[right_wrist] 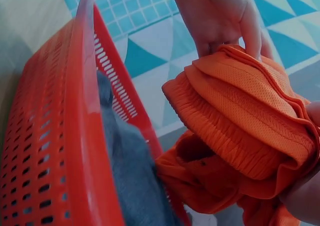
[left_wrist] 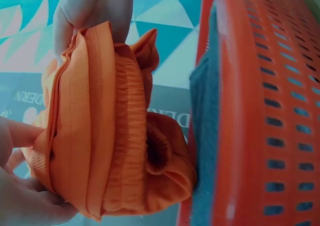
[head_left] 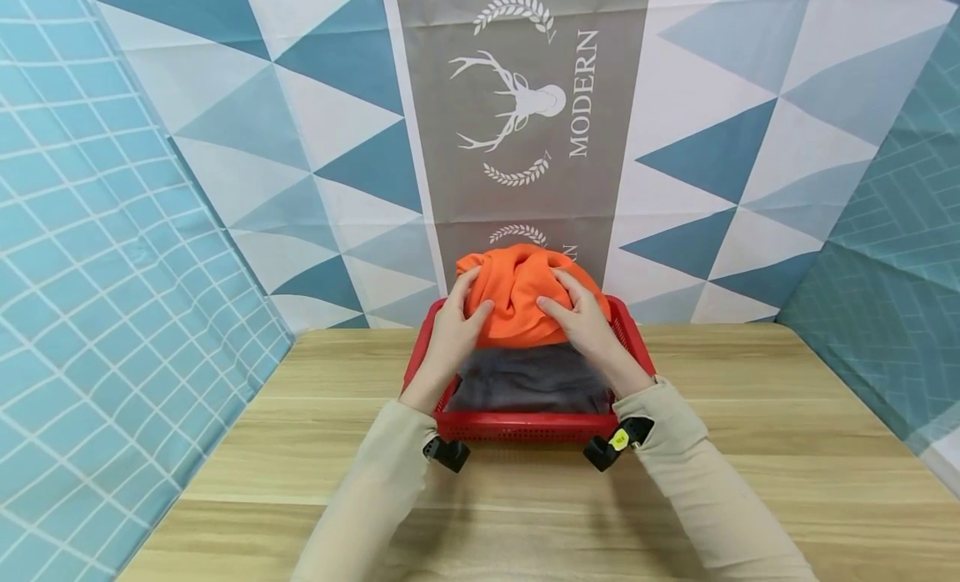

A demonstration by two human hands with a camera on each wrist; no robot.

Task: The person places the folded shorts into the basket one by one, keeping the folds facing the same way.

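Observation:
Both hands hold a bundled orange garment (head_left: 517, 294) just over the red basket. My left hand (head_left: 457, 319) grips its left side and my right hand (head_left: 587, 323) grips its right side, thumbs towards me. Folded layers and a gathered elastic band of the orange garment (left_wrist: 107, 121) face the left wrist view. A loose cuffed end hangs by the basket rim in the right wrist view. Inside the red basket (head_left: 525, 428) lies dark grey-blue cloth (head_left: 532, 378), also visible beside the perforated basket wall (right_wrist: 55, 136).
The basket stands on a wood-grain table (head_left: 337, 457), near its back edge. Behind it hangs a patterned cloth (head_left: 517, 182) with a deer print. Blue tiled-pattern sheets (head_left: 97, 232) border the left side, and a teal one (head_left: 885, 248) the right.

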